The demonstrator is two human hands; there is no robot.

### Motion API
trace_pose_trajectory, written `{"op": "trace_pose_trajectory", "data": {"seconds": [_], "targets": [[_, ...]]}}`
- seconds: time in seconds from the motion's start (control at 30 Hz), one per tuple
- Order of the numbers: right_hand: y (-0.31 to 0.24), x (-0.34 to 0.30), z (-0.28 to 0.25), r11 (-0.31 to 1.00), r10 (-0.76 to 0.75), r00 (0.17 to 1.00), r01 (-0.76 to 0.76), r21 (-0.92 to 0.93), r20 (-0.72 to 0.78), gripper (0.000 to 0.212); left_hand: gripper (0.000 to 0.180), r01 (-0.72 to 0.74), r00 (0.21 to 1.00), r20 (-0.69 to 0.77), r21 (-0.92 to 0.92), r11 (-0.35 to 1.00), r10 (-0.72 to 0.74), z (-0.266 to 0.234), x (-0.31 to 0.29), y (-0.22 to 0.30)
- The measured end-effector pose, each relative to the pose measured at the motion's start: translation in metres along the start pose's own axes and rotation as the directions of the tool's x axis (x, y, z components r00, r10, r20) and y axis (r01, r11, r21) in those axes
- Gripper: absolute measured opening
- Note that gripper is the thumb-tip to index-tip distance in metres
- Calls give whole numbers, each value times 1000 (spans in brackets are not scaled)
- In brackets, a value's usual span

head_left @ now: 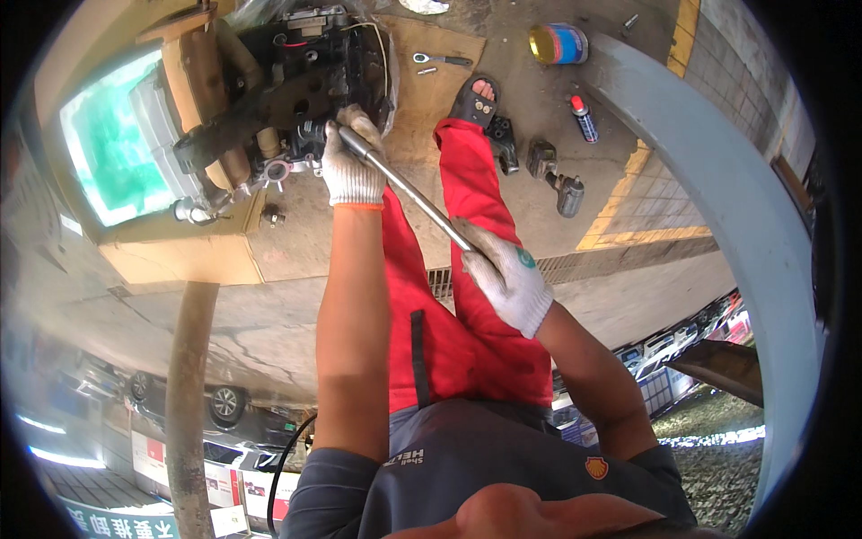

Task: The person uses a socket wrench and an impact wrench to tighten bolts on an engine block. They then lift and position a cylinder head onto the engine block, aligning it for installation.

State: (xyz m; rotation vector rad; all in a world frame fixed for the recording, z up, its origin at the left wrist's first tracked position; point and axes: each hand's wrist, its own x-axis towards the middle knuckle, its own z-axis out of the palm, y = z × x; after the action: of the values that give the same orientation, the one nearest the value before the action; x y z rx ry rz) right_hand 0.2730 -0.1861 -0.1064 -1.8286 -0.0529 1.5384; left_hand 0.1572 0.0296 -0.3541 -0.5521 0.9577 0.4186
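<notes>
A long steel-handled socket wrench [409, 190] slants from the engine down to the right. My left hand [353, 175], in a white knit glove with an orange cuff edge, is closed around its head end. At the other end, the gloved fingers of my right hand [510, 280] wrap the handle. The wrench head lies against the side of a dark, partly dismantled engine [287, 99], next to a round black part [311, 130]. What the tool sits on is hidden by my left glove.
A small ratchet [442, 59] and a socket [426, 71] lie on cardboard [422, 108]. To the right are a cordless impact wrench [566, 190], a black bracket [503, 144], a spray can [584, 119] and a blue-yellow tin [558, 43]. A grey post [718, 180] curves along the right.
</notes>
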Motion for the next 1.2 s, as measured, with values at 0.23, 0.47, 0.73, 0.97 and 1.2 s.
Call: {"op": "trace_pose_trajectory", "data": {"seconds": [0.23,0.47,0.73,0.97,1.2], "targets": [[-43,62,-1,984,41,995,-24,-176,93,44,29,-214,971,89,-97,972,223,20,17,-5],[-55,85,0,952,-134,988,149,-267,72,43,21,-399,911,137,49,916,390,18,20,-5],[-99,116,-8,761,-203,963,269,-590,177,39,13,-463,880,137,35,886,455,22,25,-13],[-138,130,12,540,-34,964,240,-807,264,39,13,-380,921,67,-66,923,384,35,22,-11],[-149,157,87,116,-266,884,425,-898,385,25,25,-231,967,122,43,972,224,6,34,22]]}}
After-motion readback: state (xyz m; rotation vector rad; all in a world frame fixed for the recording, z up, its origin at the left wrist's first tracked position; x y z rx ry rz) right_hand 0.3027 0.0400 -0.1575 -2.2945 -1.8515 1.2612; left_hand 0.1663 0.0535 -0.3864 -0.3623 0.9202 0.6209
